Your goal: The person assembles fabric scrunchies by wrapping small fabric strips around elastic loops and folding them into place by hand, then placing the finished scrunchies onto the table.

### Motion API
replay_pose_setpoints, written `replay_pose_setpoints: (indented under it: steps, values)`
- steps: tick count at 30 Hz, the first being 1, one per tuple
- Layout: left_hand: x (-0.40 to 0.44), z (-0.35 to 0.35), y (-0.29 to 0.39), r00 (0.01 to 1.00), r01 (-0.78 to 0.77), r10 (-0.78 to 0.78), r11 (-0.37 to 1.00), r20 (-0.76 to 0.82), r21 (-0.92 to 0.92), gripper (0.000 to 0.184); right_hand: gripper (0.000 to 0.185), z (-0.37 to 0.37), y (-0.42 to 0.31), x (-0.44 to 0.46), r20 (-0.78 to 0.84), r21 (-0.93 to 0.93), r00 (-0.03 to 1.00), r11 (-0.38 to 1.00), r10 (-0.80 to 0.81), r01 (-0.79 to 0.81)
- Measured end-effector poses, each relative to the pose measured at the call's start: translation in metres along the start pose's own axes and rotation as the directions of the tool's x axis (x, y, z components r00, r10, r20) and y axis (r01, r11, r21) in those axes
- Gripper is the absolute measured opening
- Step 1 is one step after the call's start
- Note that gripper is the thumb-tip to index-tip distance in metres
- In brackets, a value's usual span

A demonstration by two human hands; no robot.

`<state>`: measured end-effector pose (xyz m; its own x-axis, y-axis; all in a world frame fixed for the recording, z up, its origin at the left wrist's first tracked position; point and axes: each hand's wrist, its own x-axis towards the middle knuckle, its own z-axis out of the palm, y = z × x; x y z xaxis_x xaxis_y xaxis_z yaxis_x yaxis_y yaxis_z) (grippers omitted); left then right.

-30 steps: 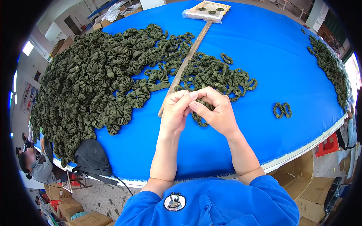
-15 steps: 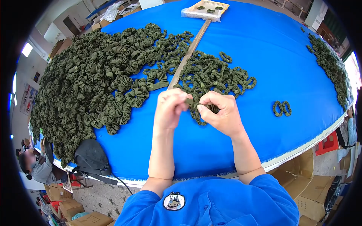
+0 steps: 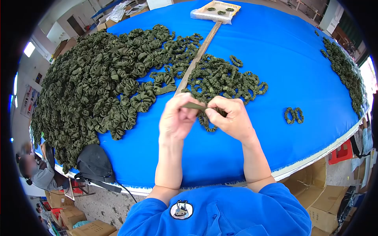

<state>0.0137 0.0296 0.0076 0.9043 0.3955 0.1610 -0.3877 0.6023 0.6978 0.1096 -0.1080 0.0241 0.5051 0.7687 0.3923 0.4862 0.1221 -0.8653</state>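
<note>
Presently, fingers (image 3: 222, 103) of the right hand (image 3: 234, 119) pinch a seemingly unfinished green band (image 3: 194, 105); the left hand (image 3: 176, 121) blurs, grip unclear; an upper-left pile (image 3: 98, 74) apparently remains.

Between my left hand (image 3: 176, 120) and my right hand (image 3: 232, 116) I hold a dark olive-green cloth piece (image 3: 195, 106), its visible stretch narrow, smooth and drawn straight, slanting slightly down to the right end, which I pinch tight above the tabletop.
</note>
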Motion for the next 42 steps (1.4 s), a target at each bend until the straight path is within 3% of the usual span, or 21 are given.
replay_pose_setpoints:
  steps: [3,7,8,12,15,17,18,22,28,32,33,38,42]
  values:
    - [0.004,-0.003,0.009,0.989,-0.111,0.129,0.972,0.076,-0.206,0.019,0.009,0.0,-0.001,0.006,0.037,-0.024,0.999,0.999,0.026,-0.025]
    - [0.0,-0.012,0.013,0.977,-0.019,0.063,0.977,-0.204,0.211,0.021,0.009,0.01,0.001,0.005,-0.055,0.019,0.997,0.998,-0.051,0.052]
    - [-0.001,-0.011,0.012,0.976,-0.022,0.066,0.977,-0.206,0.21,0.021,0.009,0.012,0.002,0.004,-0.051,0.018,0.997,0.998,-0.053,0.054]
    - [0.001,0.004,0.004,0.998,-0.058,0.046,0.771,0.034,0.635,0.028,0.007,0.016,0.003,0.005,-0.131,-0.014,0.982,0.991,-0.134,0.133]
    - [0.003,-0.001,0.001,0.992,-0.083,0.0,0.752,0.126,0.654,0.024,0.007,0.017,-0.001,0.006,-0.169,0.07,0.979,0.99,-0.111,0.124]
    - [0.004,-0.001,-0.001,0.995,-0.099,0.083,0.897,0.056,0.43,0.025,0.008,0.019,-0.004,0.007,-0.209,0.161,0.974,0.98,-0.084,0.119]
    - [0.005,-0.002,0.001,0.994,-0.109,0.092,0.893,0.06,0.436,0.025,0.008,0.018,-0.004,0.007,-0.208,0.164,0.973,0.978,-0.095,0.13]
    - [0.002,-0.005,0.011,0.993,-0.112,0.113,0.993,-0.022,0.035,0.031,0.009,0.013,-0.002,0.002,-0.081,0.103,0.997,0.994,-0.015,0.023]
    - [0.003,-0.003,0.007,0.99,-0.122,0.124,0.992,-0.073,0.035,0.031,0.011,0.021,0.0,0.003,0.01,0.261,0.998,0.963,0.068,-0.068]
    - [0.0,0.001,0.007,0.984,-0.07,0.133,0.901,-0.118,0.427,0.029,0.013,0.024,0.004,0.017,-0.105,0.034,0.975,0.979,-0.194,0.199]
    - [-0.001,0.003,0.01,0.987,-0.048,0.108,0.905,-0.12,0.423,0.027,0.012,0.026,0.009,0.021,-0.134,0.087,0.97,0.973,-0.201,0.214]
    - [0.001,0.004,0.006,0.996,-0.061,0.081,0.919,-0.033,0.388,0.028,0.024,0.025,0.002,0.012,-0.097,0.411,0.988,0.909,0.12,-0.07]
    - [0.002,0.001,0.002,0.996,0.011,0.031,0.894,-0.087,0.447,0.031,0.017,0.015,0.016,0.015,-0.054,0.262,0.995,0.962,0.089,-0.072]
